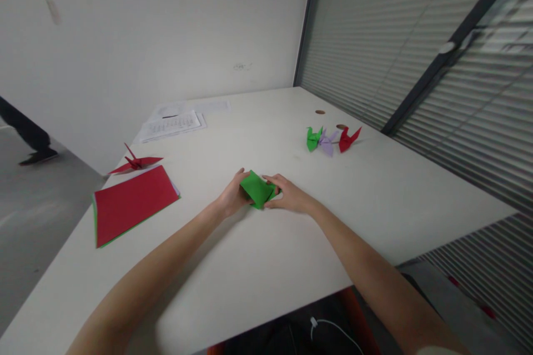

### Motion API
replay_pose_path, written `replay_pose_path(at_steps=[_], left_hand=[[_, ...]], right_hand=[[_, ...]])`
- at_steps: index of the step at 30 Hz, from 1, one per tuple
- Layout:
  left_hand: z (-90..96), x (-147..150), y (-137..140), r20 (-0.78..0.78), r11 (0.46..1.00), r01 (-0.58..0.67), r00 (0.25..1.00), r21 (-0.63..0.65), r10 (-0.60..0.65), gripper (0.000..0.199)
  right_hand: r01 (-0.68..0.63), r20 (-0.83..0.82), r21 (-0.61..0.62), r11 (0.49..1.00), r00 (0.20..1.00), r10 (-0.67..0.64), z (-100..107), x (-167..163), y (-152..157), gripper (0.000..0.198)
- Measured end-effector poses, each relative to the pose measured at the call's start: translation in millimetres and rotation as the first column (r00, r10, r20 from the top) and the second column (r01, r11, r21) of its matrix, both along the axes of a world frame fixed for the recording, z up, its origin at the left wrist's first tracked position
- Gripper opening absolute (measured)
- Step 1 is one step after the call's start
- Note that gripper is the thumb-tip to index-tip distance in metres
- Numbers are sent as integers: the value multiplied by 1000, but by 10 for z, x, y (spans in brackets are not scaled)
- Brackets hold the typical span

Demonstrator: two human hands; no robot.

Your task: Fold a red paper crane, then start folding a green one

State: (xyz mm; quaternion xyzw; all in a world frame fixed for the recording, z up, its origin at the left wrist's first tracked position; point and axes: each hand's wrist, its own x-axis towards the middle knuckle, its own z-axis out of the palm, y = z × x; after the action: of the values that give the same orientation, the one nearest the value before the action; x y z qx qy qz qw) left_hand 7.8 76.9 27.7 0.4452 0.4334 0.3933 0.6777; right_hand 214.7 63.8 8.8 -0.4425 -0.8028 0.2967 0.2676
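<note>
A folded piece of green origami paper is held between my two hands, just over the middle of the white table. My left hand grips its left side, the thumb at the top edge and the other fingers partly hidden behind and under it. My right hand holds the right end, thumb and fingers closed around a folded flap. The paper shows a broad flat face on the left and a crease toward the right.
On the white table, a stack of red paper and a red paper crane lie left. Green, lilac and red paper cranes stand back right. Printed sheets lie back left. A person's leg shows far left.
</note>
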Motion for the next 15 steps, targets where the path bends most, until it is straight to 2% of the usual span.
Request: replay_pose_path(at_steps=[2,4,10,13,15], left_hand=[[50,25,-32,68,992,-25,997,-121,33,62],[103,47,-62,102,983,-27,994,-184,47,67],[173,81,-115,119,979,2,993,-203,22,73],[192,85,-114,176,979,13,984,-203,24,70],[211,61,-86,157,982,-11,987,-189,41,69]], right_hand=[[-5,13,8,1000,1000,4,13,-17,-21,95],[13,31,26,1000,999,-14,16,-37,-34,102],[64,68,58,996,995,-68,0,-85,-29,104],[103,44,53,993,993,-105,-30,-95,-2,100],[124,15,67,990,992,-125,-63,-92,27,93]])
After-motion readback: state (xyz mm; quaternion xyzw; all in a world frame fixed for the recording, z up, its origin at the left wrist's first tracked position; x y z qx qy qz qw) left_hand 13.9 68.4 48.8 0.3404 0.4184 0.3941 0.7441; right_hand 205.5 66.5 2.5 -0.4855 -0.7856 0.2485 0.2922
